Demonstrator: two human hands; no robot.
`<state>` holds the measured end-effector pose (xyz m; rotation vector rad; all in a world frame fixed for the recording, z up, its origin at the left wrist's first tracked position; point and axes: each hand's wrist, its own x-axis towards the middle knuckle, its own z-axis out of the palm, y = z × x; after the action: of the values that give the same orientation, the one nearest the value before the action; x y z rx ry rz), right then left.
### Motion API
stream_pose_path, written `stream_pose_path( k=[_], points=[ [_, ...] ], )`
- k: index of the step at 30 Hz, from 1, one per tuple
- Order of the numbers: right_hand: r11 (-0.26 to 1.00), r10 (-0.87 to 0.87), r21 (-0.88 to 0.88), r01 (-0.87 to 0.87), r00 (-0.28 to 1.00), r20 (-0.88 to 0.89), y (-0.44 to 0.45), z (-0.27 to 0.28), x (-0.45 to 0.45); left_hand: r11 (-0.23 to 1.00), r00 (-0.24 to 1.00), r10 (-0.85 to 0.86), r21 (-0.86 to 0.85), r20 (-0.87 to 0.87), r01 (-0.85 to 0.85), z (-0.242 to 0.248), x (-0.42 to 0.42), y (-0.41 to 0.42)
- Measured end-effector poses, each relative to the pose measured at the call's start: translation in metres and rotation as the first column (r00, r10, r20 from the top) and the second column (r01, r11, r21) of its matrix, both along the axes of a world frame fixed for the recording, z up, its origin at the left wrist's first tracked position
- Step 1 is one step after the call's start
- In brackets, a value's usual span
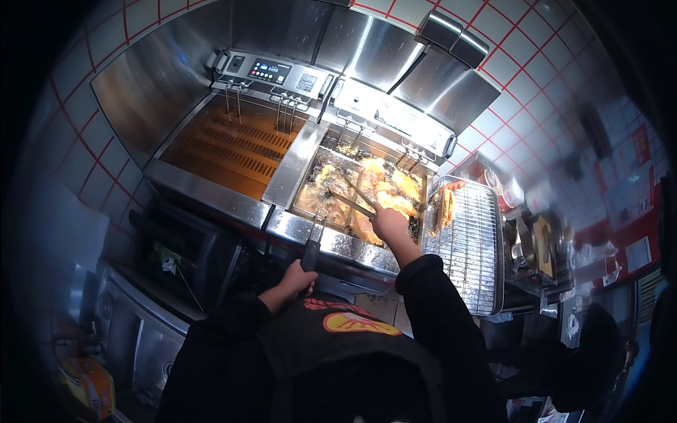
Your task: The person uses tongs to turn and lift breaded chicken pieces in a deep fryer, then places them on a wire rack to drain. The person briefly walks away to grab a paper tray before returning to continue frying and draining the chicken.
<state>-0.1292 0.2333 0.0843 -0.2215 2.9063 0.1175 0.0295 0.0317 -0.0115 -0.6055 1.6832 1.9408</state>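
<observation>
My left hand (297,277) is closed around the dark handle (310,255) of a wire fry basket (344,159), which sits in the right-hand vat of a deep fryer. Pale battered pieces (321,182) lie in the bubbling oil inside the basket. My right hand (390,226) grips metal tongs (355,206), whose tips are apart and reach over the basket among the pieces. Beside the basket, golden fried pieces (394,201) float in the same vat. Foam hides whether the tong tips touch anything.
The left vat (227,150) holds still brown oil over a slotted plate. To the right, a wire rack (468,254) on a tray carries a fried piece (445,210) and a sausage (454,185). A metal sink (140,338) is at lower left. Someone in dark clothing (592,354) stands at right.
</observation>
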Motion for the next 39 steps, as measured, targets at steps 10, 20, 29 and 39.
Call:
stream_pose_path(
  k=[10,20,29,39],
  points=[
    [0.965,-0.117,-0.246,0.092,0.989,-0.091,0.037,-0.019,0.016,0.998,0.996,-0.004,0.058,0.09,-0.001,0.008,-0.007,-0.006],
    [0.951,-0.15,-0.287,0.115,0.983,-0.105,0.061,-0.022,0.056,0.997,0.992,-0.022,0.08,0.128,0.012,0.02,-0.013,-0.014],
    [0.923,-0.22,-0.365,0.123,0.946,-0.237,0.087,-0.046,0.137,0.986,0.984,-0.083,0.158,0.158,0.058,0.022,-0.023,-0.018],
    [0.028,-0.595,-0.939,0.342,0.761,0.259,0.115,-0.092,0.169,0.991,0.965,-0.106,0.103,0.238,0.083,0.029,-0.009,-0.014]
  ],
)
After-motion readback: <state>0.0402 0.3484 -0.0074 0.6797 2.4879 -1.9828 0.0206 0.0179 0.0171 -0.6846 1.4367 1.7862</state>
